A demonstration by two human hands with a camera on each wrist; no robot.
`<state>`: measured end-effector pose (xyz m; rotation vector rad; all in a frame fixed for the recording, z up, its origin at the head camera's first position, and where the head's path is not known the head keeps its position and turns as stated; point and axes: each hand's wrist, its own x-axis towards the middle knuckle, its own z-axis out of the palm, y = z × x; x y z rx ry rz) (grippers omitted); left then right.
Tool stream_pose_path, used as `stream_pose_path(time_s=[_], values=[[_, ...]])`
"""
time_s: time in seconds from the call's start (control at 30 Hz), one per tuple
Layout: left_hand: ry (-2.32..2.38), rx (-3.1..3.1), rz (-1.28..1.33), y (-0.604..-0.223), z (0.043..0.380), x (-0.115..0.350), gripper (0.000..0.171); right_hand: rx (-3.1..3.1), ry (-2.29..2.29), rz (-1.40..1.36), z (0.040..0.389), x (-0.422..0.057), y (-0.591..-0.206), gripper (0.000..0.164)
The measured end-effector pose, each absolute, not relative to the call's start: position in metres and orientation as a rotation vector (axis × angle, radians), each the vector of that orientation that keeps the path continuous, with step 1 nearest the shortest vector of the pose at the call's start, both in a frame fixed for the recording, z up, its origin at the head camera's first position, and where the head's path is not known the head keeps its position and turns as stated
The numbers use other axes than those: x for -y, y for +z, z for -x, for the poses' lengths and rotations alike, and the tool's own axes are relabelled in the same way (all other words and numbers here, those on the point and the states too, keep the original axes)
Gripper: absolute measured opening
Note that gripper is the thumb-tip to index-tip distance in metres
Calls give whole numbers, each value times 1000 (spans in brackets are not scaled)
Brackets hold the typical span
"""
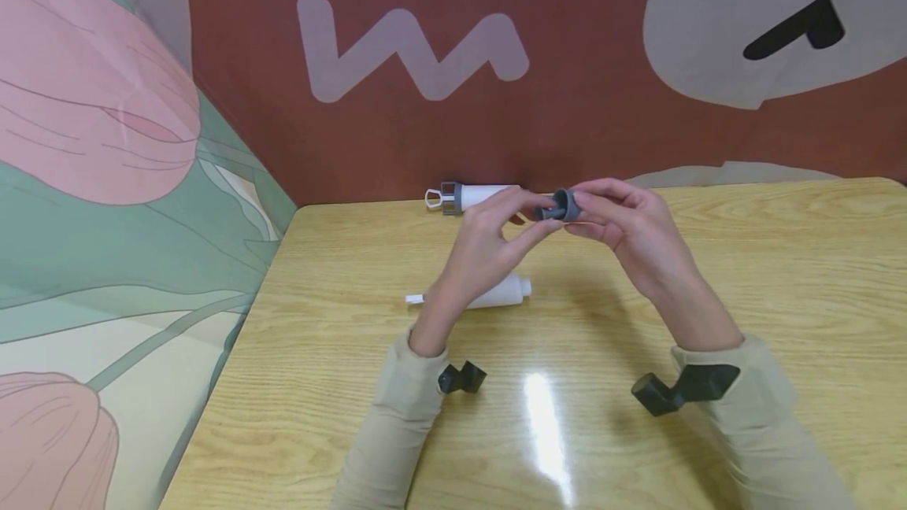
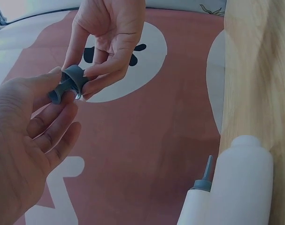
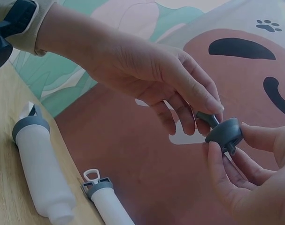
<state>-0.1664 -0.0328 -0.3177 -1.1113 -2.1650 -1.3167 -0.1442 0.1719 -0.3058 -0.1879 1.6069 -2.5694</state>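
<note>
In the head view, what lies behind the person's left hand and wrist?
Behind the left hand, a white cylindrical tube with a grey collar, its right half partly covered; behind the wrist, a white plastic bottle, both ends showing, its middle covered.

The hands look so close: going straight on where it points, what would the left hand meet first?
Probably the right hand, just past the grey piece that the left hand pinches, though depth is hard to judge.
</note>
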Motion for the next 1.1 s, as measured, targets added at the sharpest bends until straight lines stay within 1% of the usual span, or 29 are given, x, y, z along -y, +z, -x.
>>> stream_pose_path(time_s=[0.3,0.73,1.1], values=[[-1271,2254,1079,-320,166,37,23,-1781,-2482,132,145,-179,-314,6],[-1213,2395,1018,-328,172,44,21,-1755,-2520,128,147,-194,-325,7],[-1173,2549,1024,-336,173,43,14,-1847,-2471,109,151,-198,-330,7]])
